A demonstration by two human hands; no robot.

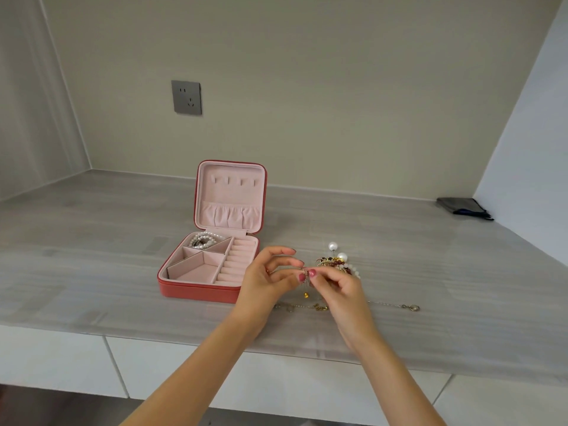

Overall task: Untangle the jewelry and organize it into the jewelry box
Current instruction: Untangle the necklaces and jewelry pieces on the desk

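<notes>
**Hands working a small piece free above the surface**

Left hand (270, 272) and right hand (335, 282) meet just right of the open jewelry box (196, 287), fingers pinching a small gold piece (305, 279) between them, raised, probably so its pendant hangs free for untangling. Behind the right hand lies the tangled cluster (336, 261) of pearls and red beads; a thin chain (393, 305) lies on the surface (92, 272) nearer the person. A pearl strand (204, 240) already fills the box's back compartment.
</notes>
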